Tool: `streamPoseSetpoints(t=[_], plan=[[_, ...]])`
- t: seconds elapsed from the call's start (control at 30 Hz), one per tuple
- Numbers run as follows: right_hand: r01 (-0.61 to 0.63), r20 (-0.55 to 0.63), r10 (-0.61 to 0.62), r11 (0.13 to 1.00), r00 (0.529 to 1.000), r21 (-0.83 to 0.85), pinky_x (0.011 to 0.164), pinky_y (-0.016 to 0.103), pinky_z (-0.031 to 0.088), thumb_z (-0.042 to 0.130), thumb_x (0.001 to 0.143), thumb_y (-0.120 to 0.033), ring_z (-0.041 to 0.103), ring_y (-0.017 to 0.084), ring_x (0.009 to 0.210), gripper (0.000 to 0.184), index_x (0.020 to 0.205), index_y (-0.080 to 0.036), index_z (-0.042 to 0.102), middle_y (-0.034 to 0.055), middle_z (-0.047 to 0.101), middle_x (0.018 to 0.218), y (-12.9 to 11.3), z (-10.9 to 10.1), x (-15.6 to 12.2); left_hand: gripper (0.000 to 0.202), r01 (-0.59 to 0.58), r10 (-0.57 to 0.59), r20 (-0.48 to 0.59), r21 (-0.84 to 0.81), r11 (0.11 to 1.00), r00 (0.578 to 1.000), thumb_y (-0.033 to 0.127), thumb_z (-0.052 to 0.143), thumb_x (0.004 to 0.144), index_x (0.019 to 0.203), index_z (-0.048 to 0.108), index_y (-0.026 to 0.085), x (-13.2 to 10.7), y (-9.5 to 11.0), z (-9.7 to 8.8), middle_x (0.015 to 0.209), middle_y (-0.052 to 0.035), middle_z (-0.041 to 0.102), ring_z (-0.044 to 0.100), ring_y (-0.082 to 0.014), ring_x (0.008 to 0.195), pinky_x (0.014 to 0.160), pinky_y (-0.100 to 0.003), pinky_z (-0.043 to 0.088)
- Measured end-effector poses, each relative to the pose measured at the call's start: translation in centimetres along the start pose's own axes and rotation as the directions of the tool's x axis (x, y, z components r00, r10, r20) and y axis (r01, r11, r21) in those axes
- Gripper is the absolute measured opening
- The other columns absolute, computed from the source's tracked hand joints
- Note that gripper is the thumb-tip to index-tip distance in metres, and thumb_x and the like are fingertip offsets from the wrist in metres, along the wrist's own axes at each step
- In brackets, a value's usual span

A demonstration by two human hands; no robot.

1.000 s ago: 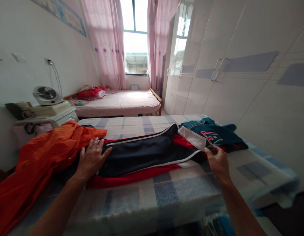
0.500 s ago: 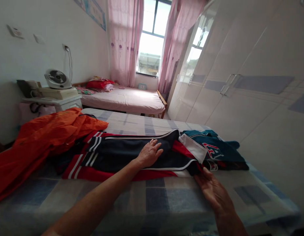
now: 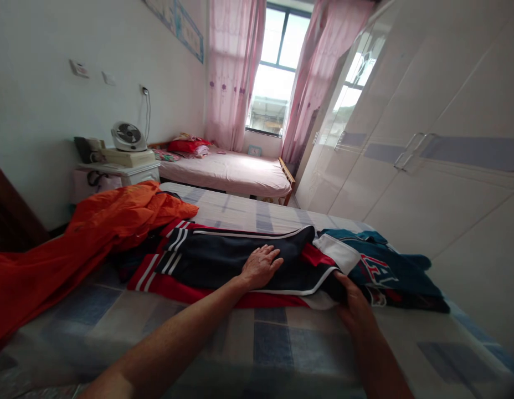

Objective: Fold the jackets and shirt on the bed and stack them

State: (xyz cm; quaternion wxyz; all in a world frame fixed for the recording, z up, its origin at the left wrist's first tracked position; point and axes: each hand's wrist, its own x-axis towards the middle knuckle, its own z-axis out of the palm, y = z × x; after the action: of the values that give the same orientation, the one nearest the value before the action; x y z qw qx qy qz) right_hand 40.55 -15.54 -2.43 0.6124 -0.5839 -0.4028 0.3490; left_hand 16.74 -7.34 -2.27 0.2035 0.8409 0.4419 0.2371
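A navy, red and white striped garment [image 3: 215, 257] lies stretched across the checked bed [image 3: 277, 343]. My left hand [image 3: 260, 266] rests flat on its middle, fingers spread. My right hand [image 3: 353, 307] sits at the garment's right end, fingers tucked at or under the dark edge; whether they grip it is hidden. A teal garment with red lettering [image 3: 381, 269] lies just right of that end. An orange garment [image 3: 94, 233] is heaped at the left.
A white wardrobe [image 3: 427, 144] runs along the right. A second bed with pink sheet [image 3: 232, 172] stands by the window. A nightstand with a small fan [image 3: 126, 138] is at the left wall.
My left hand slid from the garment's left end to its middle. My right hand dropped from the white edge down to the garment's lower right end. The view shifted right.
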Motion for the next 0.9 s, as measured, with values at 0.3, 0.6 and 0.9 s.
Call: streamPoseSetpoints(t=[0.3, 0.6, 0.9], plan=[[-0.064, 0.082, 0.043, 0.957, 0.996, 0.284, 0.080, 0.042, 0.055, 0.059, 0.067, -0.039, 0.068, 0.024, 0.084, 0.023, 0.080, -0.022, 0.066, 0.0038, 0.073, 0.079, -6.0, 7.7, 0.2, 0.047, 0.020, -0.046, -0.055, -0.407, 0.913, 0.997, 0.050, 0.034, 0.090, 0.120, 0.059, 0.024, -0.1, 0.6, -1.0, 0.131, -0.0049, 0.056, 0.044, -0.0241, 0.127, 0.110, -0.041, 0.025], [0.317, 0.616, -0.274, 0.948, 0.738, 0.043, 0.080, 0.033, 0.049, 0.065, 0.069, -0.037, 0.062, 0.021, 0.087, 0.036, 0.101, -0.020, 0.067, 0.0015, 0.069, 0.094, -12.4, 23.3, -4.0, 0.066, -0.041, -0.404, -0.202, -0.927, 0.373, 0.892, 0.057, 0.012, 0.091, 0.128, 0.049, 0.015, -5.3, -1.8, -7.6, 0.117, -0.0101, 0.064, 0.059, -0.0208, 0.109, 0.093, -0.033, 0.048], [0.661, 0.745, -0.268, 0.690, 0.611, -0.294, 0.092, 0.035, 0.043, 0.046, 0.086, -0.046, 0.060, 0.021, 0.103, 0.037, 0.109, -0.023, 0.064, 0.0050, 0.066, 0.110, -9.5, 27.0, -2.2, 0.034, -0.113, -0.844, 0.332, -0.904, -0.412, 0.421, 0.010, 0.040, 0.087, 0.119, 0.051, 0.007, -21.6, -4.0, -10.6, 0.090, -0.0119, 0.071, 0.069, -0.0195, 0.085, 0.078, -0.031, 0.056]])
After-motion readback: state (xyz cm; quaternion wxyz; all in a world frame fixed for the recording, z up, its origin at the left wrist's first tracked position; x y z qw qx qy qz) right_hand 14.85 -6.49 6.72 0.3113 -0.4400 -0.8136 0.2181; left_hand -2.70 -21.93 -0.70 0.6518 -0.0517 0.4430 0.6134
